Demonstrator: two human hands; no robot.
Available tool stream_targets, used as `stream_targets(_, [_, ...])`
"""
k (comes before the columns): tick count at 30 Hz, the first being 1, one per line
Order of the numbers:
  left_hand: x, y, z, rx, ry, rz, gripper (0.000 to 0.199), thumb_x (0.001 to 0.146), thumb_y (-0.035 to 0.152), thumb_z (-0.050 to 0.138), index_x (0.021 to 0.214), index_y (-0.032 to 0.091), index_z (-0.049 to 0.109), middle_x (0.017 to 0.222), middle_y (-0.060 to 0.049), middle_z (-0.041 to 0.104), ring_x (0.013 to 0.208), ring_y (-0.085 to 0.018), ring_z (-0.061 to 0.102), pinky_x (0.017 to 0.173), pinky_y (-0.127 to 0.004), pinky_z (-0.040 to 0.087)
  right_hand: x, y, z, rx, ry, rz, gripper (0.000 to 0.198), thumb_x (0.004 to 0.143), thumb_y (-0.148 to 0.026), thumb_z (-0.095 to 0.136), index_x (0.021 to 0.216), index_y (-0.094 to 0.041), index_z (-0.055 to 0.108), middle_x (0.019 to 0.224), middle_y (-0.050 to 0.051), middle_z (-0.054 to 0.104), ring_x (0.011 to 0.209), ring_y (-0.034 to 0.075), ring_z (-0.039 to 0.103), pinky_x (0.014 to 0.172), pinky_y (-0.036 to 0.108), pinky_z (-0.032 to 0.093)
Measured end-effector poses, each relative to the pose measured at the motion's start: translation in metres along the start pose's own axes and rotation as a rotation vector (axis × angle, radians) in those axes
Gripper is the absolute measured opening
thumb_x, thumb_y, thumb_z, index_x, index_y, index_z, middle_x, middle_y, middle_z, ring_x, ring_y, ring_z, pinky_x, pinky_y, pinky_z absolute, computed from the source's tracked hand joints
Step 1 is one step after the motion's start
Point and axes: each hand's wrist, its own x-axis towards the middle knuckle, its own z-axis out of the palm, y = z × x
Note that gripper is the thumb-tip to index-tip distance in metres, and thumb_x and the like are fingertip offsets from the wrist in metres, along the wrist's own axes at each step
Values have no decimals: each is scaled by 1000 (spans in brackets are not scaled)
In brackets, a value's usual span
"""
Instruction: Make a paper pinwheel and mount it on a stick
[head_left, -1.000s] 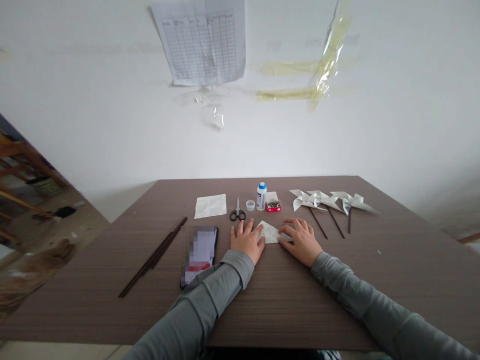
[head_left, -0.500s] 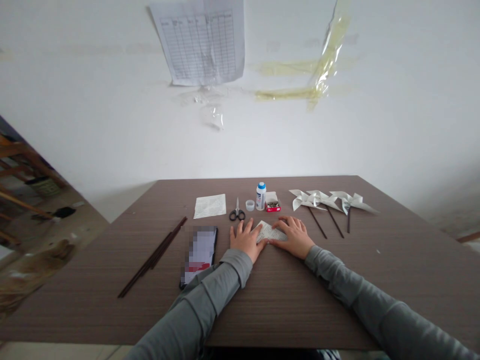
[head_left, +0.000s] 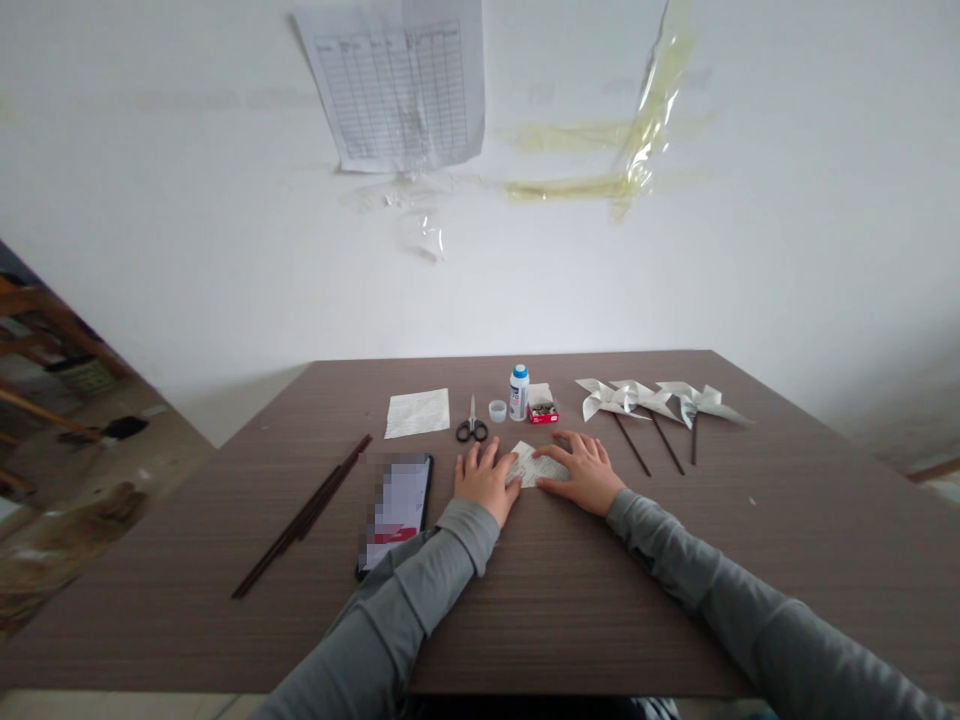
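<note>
A folded piece of printed paper [head_left: 529,464], roughly triangular, lies on the table between my hands. My left hand [head_left: 486,483] rests on its left side with the fingers spread. On the paper's right side lies my right hand [head_left: 586,473], fingers apart and pressing down along the edge. Parts of the paper are hidden under both hands. Just beyond my left hand are black-handled scissors [head_left: 472,430], a small clear cup [head_left: 497,411], a white bottle with a blue cap [head_left: 519,393] and a red box of small metal pieces [head_left: 543,411].
Paper pinwheels [head_left: 634,398] on brown sticks lie at the back right. A sheet of paper [head_left: 417,413] is at the back left. A phone [head_left: 395,512] lies beside my left forearm, with dark sticks [head_left: 304,515] farther left. A wall [head_left: 570,290] stands behind the table.
My left thumb has drawn back to the left, away from my right thumb, so more of the paper's near edge shows. The other things stay in place; the view shifts slightly.
</note>
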Motion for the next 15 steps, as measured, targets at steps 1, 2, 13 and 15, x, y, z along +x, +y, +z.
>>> stream_targets(1, [-1,-1,1,-3,5,0,58,125,26,72,181,38,83,211,-7,54,195,-45,49,162,-72,40,0,-1,-1,-1,-7,4,54,110,-62,90,163,-49,90,192,10,67,185,52,54,156,82,33])
stream_targets(2, [-2,-1,1,-7,12,-1,58,125,24,71,180,37,84,211,-6,54,196,-45,48,162,-73,40,-1,-1,-2,0,-16,9,55,111,-61,90,164,-49,90,193,10,66,186,52,53,157,81,32])
stream_targets(13, [-11,-15,7,-1,64,-45,71,116,4,66,175,35,87,213,-10,49,198,-48,44,162,-81,36,-3,-6,-6,-7,-62,35,56,114,-61,85,170,-51,85,198,8,62,190,49,48,160,79,27])
stream_targets(15, [-10,-21,12,-5,104,-35,72,112,3,69,174,37,88,211,-11,53,197,-49,45,160,-85,37,-3,-6,-7,-6,-65,39,57,115,-62,84,170,-50,85,198,9,61,191,49,47,160,78,25])
